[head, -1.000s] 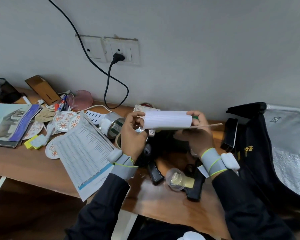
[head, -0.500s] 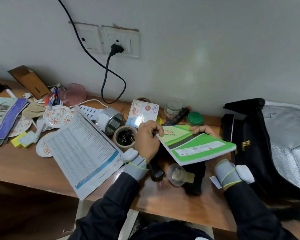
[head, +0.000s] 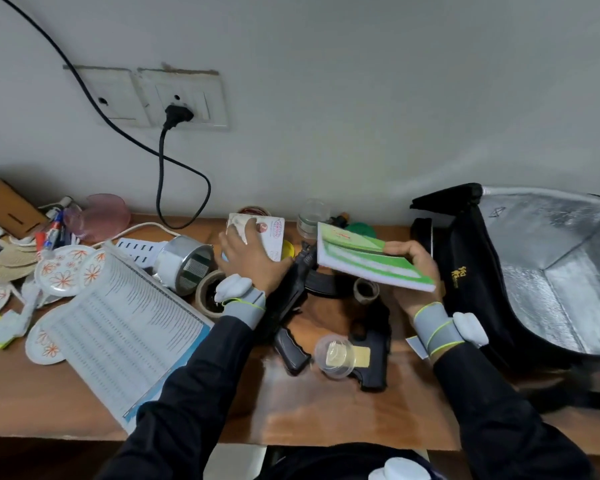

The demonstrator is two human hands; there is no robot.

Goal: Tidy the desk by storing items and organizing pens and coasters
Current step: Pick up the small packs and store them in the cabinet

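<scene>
My right hand (head: 417, 271) grips a green and white notebook (head: 368, 261) by its right end, holding it tilted above the desk beside the open black bag (head: 520, 271). My left hand (head: 250, 258) rests on a white card packet with a red logo (head: 269, 233) near the wall, fingers curled over its top edge. Round flower-patterned coasters (head: 63, 271) lie at the left, with pens and markers (head: 51, 233) behind them.
A printed sheet (head: 125, 327) hangs over the desk's front edge. A silver tape roll (head: 186, 266), a brown tape ring (head: 208, 294), black toy guns (head: 298, 296), a clear plastic cup (head: 336, 355), small jars (head: 310, 214) and a pink lid (head: 101, 213) crowd the wooden desk (head: 326, 410).
My left hand let go of the notebook and reached back to the card packet. My right hand alone now carries the notebook, shifted right toward the bag.
</scene>
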